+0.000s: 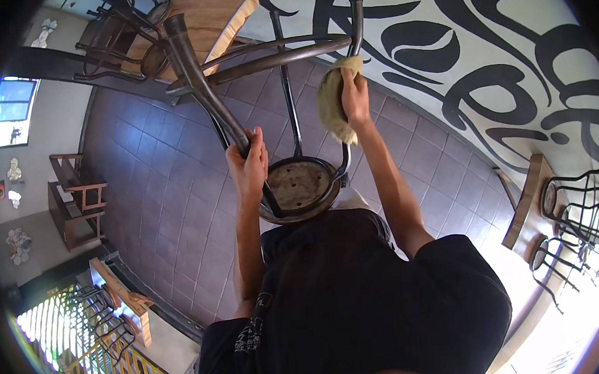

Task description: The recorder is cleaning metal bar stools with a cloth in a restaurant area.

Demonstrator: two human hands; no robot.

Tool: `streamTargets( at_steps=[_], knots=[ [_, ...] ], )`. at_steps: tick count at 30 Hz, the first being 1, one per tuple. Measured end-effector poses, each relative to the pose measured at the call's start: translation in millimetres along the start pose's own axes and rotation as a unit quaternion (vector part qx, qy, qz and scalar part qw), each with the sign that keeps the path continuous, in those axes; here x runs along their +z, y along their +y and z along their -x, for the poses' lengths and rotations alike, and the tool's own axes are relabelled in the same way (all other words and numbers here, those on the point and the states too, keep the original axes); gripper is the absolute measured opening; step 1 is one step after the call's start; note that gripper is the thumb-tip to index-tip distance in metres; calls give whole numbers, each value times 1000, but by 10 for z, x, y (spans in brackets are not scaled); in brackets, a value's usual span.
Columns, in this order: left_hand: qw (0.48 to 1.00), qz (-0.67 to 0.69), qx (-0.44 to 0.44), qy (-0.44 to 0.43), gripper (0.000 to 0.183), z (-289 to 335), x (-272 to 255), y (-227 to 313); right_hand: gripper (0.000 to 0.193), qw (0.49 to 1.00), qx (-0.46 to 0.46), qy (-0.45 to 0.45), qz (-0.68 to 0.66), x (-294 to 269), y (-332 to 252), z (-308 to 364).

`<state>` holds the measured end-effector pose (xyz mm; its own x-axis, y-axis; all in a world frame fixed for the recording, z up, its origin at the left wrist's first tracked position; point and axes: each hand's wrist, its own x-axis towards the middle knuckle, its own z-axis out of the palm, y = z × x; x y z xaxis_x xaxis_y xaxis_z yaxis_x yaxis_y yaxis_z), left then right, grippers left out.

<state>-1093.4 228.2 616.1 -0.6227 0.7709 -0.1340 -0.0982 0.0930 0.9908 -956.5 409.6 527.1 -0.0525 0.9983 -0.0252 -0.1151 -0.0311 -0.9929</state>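
Observation:
An upturned stool (299, 185) with dark metal legs is in front of me, the underside of its round seat close to my body and its legs pointing up and away. My left hand (247, 164) is wrapped round the near left leg. A yellowish-green cloth (332, 104) is in my right hand (356, 101), pressed against the right leg below the curved ring that links the legs. The cloth covers part of that leg, and the fingers behind it are partly hidden.
At the far left stands a wooden table (220, 22) with upturned metal-legged stools (154, 59) on it. More stools (561, 207) rest on a wooden table (527, 202) at the right. A painted wall (421, 45) rises ahead right. Dark wooden furniture (77, 202) lines the left wall above the tiled floor (156, 167).

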Motion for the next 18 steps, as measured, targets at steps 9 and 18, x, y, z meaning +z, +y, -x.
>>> streamTargets(
  at_steps=[9, 18],
  knots=[
    [995, 69, 12, -72, 32, -313, -319, -155, 23, 992, 86, -71, 58, -135, 990, 1128],
    [983, 108, 26, -145, 40, -721, -837, 38, 45, 952, -289, 4, 97, 653, 658, 396]
  ],
)
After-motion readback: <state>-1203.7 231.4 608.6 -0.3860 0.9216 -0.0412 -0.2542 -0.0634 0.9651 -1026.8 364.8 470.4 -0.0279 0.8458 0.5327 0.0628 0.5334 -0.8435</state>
